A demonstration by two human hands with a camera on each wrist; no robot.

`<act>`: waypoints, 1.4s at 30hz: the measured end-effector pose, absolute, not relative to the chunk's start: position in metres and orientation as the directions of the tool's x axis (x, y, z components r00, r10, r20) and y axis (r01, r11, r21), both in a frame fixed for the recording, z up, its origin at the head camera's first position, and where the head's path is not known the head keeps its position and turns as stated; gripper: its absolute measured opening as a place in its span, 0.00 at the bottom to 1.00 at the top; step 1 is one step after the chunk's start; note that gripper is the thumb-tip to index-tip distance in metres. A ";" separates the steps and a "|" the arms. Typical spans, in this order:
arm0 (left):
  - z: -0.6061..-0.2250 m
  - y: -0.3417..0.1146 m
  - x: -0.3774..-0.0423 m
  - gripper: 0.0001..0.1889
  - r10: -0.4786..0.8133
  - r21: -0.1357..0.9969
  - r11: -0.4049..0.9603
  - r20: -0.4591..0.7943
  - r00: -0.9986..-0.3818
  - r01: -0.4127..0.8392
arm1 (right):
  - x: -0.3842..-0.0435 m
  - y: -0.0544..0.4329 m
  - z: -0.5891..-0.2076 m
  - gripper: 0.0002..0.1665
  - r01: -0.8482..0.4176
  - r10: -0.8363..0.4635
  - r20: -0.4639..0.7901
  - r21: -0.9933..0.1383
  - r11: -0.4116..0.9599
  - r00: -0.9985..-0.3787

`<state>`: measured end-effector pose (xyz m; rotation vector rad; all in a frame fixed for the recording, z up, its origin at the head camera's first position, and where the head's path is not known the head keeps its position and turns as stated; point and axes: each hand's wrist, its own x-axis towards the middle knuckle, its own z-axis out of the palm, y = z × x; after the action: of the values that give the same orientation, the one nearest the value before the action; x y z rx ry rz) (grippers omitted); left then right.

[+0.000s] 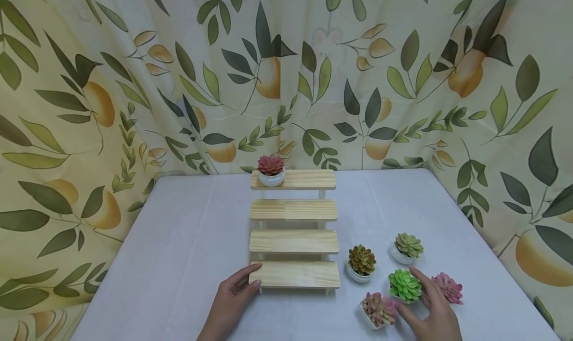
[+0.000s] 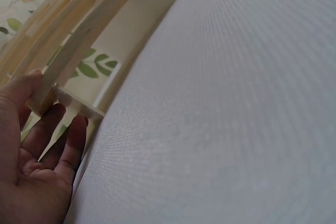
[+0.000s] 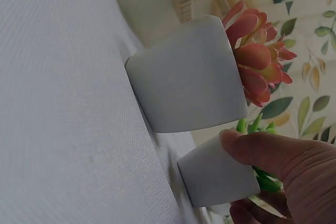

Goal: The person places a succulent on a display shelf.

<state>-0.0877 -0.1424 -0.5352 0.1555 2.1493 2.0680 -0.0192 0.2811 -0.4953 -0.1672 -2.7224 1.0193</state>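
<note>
A four-tier wooden step stand [image 1: 293, 274] stands mid-table. My left hand [image 1: 230, 298] holds the left end of its lowest board, thumb and fingers on either side of the end in the left wrist view. My right hand [image 1: 431, 313] grips the white pot [image 3: 218, 177] of a bright green artificial succulent [image 1: 405, 285], thumb on one side and fingers on the other. Close by on the left sits a dusty-pink succulent [image 1: 380, 308] in a square white pot. Another pink succulent [image 1: 449, 288] is beyond my right fingers, its pot hidden.
A red succulent [image 1: 270, 165] in a round white pot sits on the top tier's left end. Right of the stand are a brown-orange succulent [image 1: 361, 260] and a pale green one [image 1: 409, 245]. Leaf-patterned curtains [image 1: 313, 82] border the white-covered table [image 1: 188, 241].
</note>
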 end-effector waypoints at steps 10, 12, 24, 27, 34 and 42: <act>-0.535 -0.144 -0.089 0.23 0.201 0.998 0.057 -0.047 -0.978 -0.036 | -0.032 0.285 -0.498 0.57 0.060 0.151 0.083 -0.654 0.754 -0.985; -0.535 -0.144 -0.089 0.23 0.205 0.998 0.051 -0.046 -0.978 -0.036 | -0.032 0.284 -0.498 0.57 0.039 0.144 0.112 -0.641 0.767 -0.983; -0.533 -0.143 -0.089 0.24 0.188 0.996 0.058 -0.074 -0.979 -0.064 | -0.030 0.290 -0.500 0.54 0.055 0.127 0.072 -0.622 0.781 -0.989; -0.534 -0.142 -0.089 0.26 0.183 0.995 0.061 -0.094 -0.979 -0.084 | -0.030 0.292 -0.501 0.54 0.069 0.127 0.051 -0.614 0.786 -0.991; -0.533 -0.142 -0.087 0.25 0.185 0.995 0.046 -0.093 -0.978 -0.085 | -0.030 0.291 -0.501 0.54 0.107 0.160 0.031 -0.618 0.779 -0.987; -0.533 -0.142 -0.087 0.25 0.179 0.995 0.040 -0.096 -0.979 -0.090 | -0.028 0.284 -0.498 0.52 0.086 0.207 0.126 -0.619 0.781 -0.970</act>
<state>-0.0872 -0.1415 -0.5325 0.0916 2.1159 2.0491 -0.0276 0.2839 -0.4976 -0.2318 -2.7852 0.9541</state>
